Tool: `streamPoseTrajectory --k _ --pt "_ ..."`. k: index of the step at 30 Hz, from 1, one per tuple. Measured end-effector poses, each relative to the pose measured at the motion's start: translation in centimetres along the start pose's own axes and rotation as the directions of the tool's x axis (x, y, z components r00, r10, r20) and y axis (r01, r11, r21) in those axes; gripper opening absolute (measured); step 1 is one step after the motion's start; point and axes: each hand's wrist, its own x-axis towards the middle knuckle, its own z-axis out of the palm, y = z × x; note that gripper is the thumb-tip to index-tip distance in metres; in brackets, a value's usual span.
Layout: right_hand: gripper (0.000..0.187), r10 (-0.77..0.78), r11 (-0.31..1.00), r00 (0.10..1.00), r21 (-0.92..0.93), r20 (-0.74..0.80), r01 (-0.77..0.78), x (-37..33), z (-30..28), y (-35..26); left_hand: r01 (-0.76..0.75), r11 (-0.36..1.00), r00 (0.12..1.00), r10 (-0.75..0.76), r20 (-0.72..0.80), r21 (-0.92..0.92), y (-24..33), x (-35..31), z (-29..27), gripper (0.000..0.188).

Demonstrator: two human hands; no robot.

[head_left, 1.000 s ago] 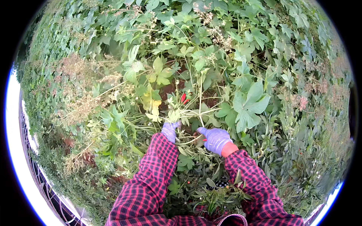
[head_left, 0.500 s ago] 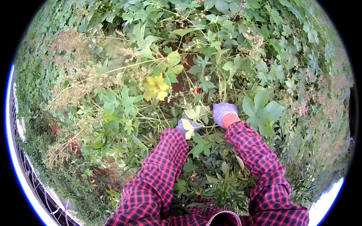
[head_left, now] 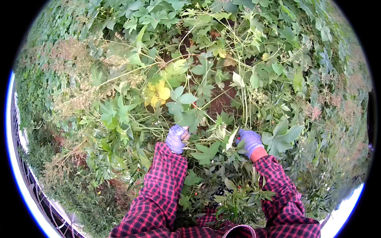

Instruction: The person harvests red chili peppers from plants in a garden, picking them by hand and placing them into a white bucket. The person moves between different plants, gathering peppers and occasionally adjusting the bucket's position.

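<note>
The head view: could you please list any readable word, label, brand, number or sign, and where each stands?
No readable text on the gloved left hand, gloved right hand, checked sleeves or plants.
White marks on the dark patch between the sleeves: too blurred to read.

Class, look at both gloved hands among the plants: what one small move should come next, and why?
Probably the left hand should ease aside the green leaves just beyond it: they crowd a small red patch, little of which shows, and this hand is the nearer one.
</note>
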Motion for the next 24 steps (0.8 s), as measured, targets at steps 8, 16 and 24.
streamPoseTrajectory --k 8,16,24 --pt "0.02 -0.048 0.673 0.847 0.61 -0.53 0.42 -0.1 -7.0 -5.9 -0.208 0.814 0.978 0.162 0.132 0.542 -1.9 -1.3 -0.6 0.019" --pt "0.029 -0.381 0.915 0.924 -0.165 -0.048 0.368 1.3 -3.7 -9.9 -0.088 0.025 0.936 -0.34 0.092 0.996 -3.9 2.3 3.0 0.05" --pt "0.02 -0.262 0.931 0.844 0.109 -0.467 0.349 1.5 -7.3 -11.1 -0.025 0.898 0.983 -0.058 0.175 0.439 -12.7 3.1 0.0 0.043"
